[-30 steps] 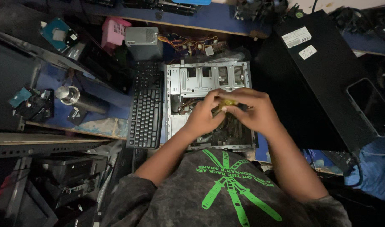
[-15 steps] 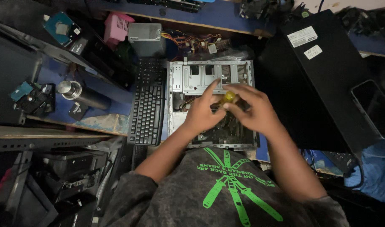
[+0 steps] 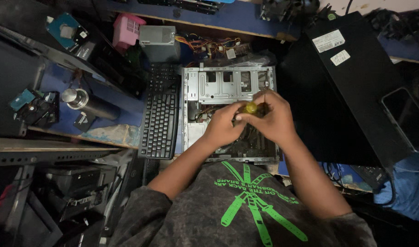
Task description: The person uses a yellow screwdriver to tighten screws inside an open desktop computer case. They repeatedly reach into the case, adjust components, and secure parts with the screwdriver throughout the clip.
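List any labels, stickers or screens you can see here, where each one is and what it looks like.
Large label: white rectangle, top of the black case at right.
Small label: white, tilted, just below the large one.
Phone screen: dark, blank, right edge of that case.
Drive label: pale patch on teal drive, upper left.

A screwdriver with a yellow handle (image 3: 251,108) stands almost straight up over the open grey computer case (image 3: 227,84). The case lies flat with its lid off, at 12 o'clock from the person's chest, wires showing inside.
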